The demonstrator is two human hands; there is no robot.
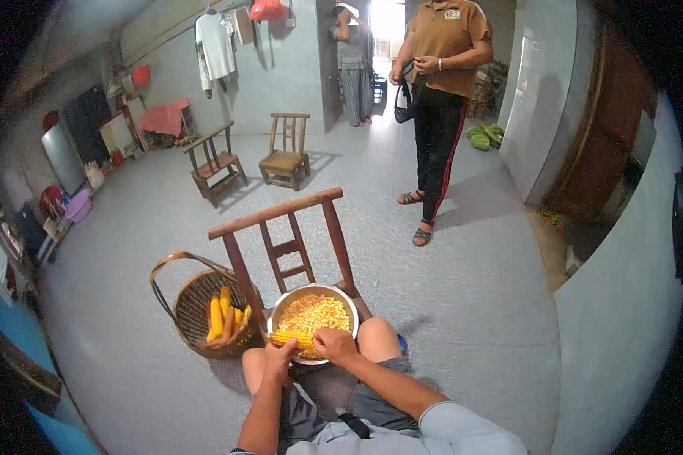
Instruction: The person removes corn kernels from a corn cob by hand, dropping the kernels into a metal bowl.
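An ear of yellow corn lies crosswise over the near part of a metal basin. My left hand grips its left end. At its right end is my right hand, fingers curled against the kernels. Loose corn kernels fill much of the basin, which rests on the seat of a wooden chair between my knees. Left of the chair a woven basket with a tall handle holds several corn cobs, some of them yellow with kernels.
A person stands ahead to the right, holding a dark bag. Another person is by the doorway. Two small wooden chairs stand beyond mine. Green melons or gourds lie by the right wall, a purple basin far left.
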